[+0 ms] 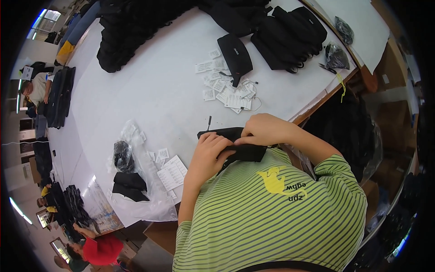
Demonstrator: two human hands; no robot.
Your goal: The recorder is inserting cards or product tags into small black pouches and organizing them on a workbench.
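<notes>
A black fabric pouch (251, 153) is between my hands at the near edge of the white table, close to my body. My left hand (209, 152) grips its left part, with fingers over the top and the thumb in front. My right hand (265, 128) is closed at the pouch's upper edge, fingers bent in a pinch; what exactly lies under its fingertips is hidden. A thin black pull tab (209, 122) sticks up by the pouch's left end. Beyond my hands lies another black pouch (235, 56), its lower end over a scatter of white printed tags (219, 85).
More black pouches (290, 38) are stacked at the far right, near bagged black bundles (336, 56). A dark heap (131, 34) covers the far left. Clear plastic (156, 206), a folded black piece (130, 186) and paper labels (173, 173) lie left of me. Other people work farther left.
</notes>
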